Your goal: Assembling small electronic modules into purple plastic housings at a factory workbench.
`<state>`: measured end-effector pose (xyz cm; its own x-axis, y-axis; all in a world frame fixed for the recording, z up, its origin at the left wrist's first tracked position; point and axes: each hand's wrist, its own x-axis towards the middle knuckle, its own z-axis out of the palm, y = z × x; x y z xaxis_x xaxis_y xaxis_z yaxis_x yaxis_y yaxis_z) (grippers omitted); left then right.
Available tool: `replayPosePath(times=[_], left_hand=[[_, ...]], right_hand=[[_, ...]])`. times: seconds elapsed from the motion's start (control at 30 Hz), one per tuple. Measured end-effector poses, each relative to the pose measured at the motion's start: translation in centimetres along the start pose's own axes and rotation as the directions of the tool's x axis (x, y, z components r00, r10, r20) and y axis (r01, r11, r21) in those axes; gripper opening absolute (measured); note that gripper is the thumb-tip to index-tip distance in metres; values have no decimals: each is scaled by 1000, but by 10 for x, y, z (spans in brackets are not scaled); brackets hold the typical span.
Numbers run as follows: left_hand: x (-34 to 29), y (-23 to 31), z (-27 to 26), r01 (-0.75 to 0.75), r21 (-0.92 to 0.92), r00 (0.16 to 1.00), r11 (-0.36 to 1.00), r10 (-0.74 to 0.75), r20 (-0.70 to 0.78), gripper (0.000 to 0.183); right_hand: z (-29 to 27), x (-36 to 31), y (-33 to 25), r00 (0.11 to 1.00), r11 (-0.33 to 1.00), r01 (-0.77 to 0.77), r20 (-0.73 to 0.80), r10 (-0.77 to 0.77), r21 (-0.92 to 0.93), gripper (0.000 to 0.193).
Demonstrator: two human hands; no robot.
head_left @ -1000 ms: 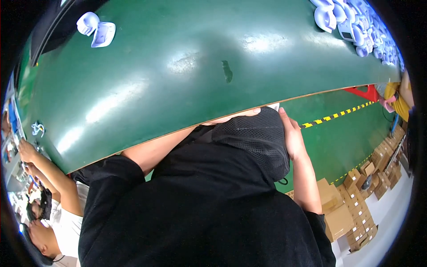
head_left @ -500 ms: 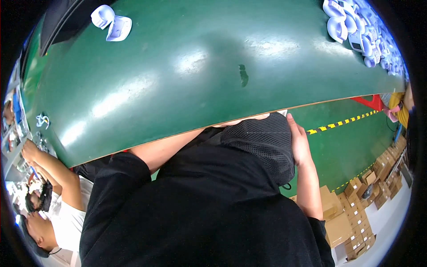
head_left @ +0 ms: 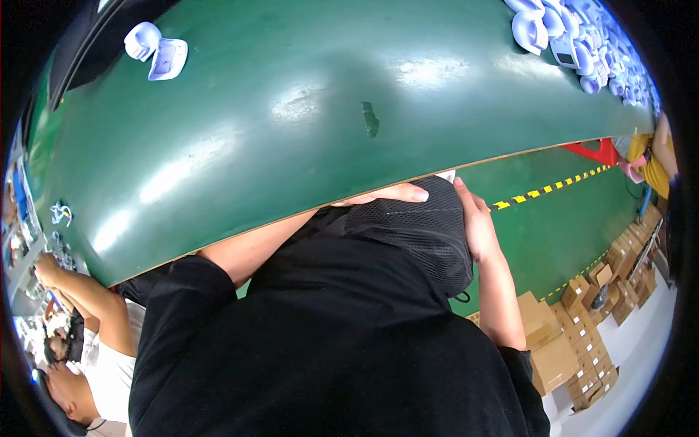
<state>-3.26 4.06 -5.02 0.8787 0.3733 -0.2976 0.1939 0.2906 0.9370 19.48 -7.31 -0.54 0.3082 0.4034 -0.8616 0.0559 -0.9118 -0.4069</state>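
Observation:
Rounded black mesh fabric point(head_left: 408, 226) bulges over my lap below the table's front edge; I cannot tell whether it is a bag or clothing. My left hand point(head_left: 393, 194) lies at its upper side, thumb stretched along the mesh, its other fingers hidden. Along the right side of the mesh rests my right hand point(head_left: 477, 222), fingertips pointing up beside a small white piece point(head_left: 447, 175) at the table edge. Most of that piece is hidden, and whether either hand grips it does not show.
The green table point(head_left: 291, 160) spans the view ahead. White hinged plastic shells point(head_left: 167, 58) lie at its far left, with a heap of similar shells point(head_left: 575, 44) at far right. A person in white point(head_left: 109, 364) works at left. Cardboard boxes point(head_left: 553, 357) stand on the right.
The view has shifted slightly, moving the table items left in the picture. My left thumb now shows more fully over the mesh. The right hand keeps its place beside it.

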Motion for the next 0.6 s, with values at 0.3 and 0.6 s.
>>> replayPosePath(times=[0.3,0.6], left_hand=[[3,-6,3,94,-171,995,981,-89,36,59],[4,-8,5,59,-222,998,973,-58,8,57]], right_hand=[[-1,6,8,999,999,30,36,-31,13,72],[-2,2,3,999,1000,15,48,-15,-7,68]])
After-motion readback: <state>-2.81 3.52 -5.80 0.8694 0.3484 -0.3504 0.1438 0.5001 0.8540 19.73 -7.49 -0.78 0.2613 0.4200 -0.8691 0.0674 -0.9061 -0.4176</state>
